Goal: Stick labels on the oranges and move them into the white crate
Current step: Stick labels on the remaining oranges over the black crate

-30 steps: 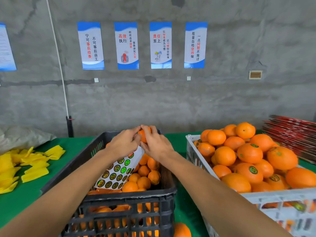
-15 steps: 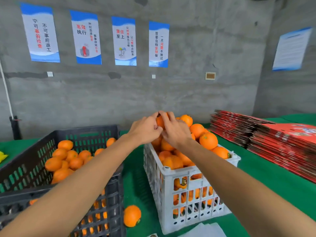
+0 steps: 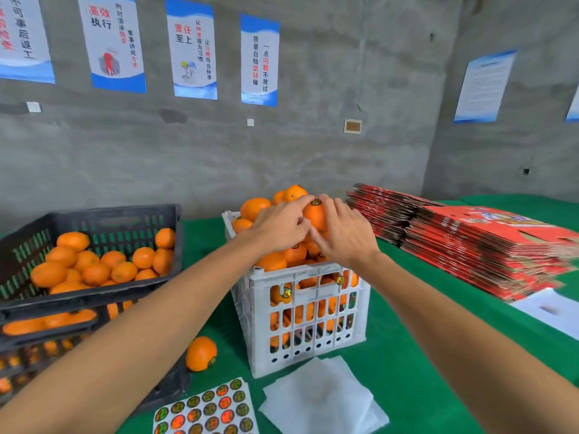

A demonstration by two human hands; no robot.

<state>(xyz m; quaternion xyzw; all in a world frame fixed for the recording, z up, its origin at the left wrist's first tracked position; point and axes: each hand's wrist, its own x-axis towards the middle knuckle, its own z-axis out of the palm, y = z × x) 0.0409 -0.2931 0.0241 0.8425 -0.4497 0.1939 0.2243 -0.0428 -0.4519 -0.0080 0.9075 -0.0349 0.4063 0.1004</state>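
Note:
Both my hands meet over the heaped white crate (image 3: 313,311). Between them is one orange (image 3: 315,216) with a round green and gold label on its top. My left hand (image 3: 282,225) curls round its left side, and my right hand (image 3: 343,233) holds its right side, fingers over the label. The orange sits on top of the crate's pile of labelled oranges. A black crate (image 3: 94,214) of unlabelled oranges stands at the left. A sheet of round labels (image 3: 206,408) lies on the green table at the front.
One loose orange (image 3: 201,353) lies on the green cloth between the crates. White foam sheets (image 3: 322,399) lie in front of the white crate. Stacks of flat red cartons (image 3: 470,239) fill the right side. A grey wall with posters stands behind.
The view swung right from the black crate to the white one. Both hands carried the orange across and lowered it onto the white crate's pile.

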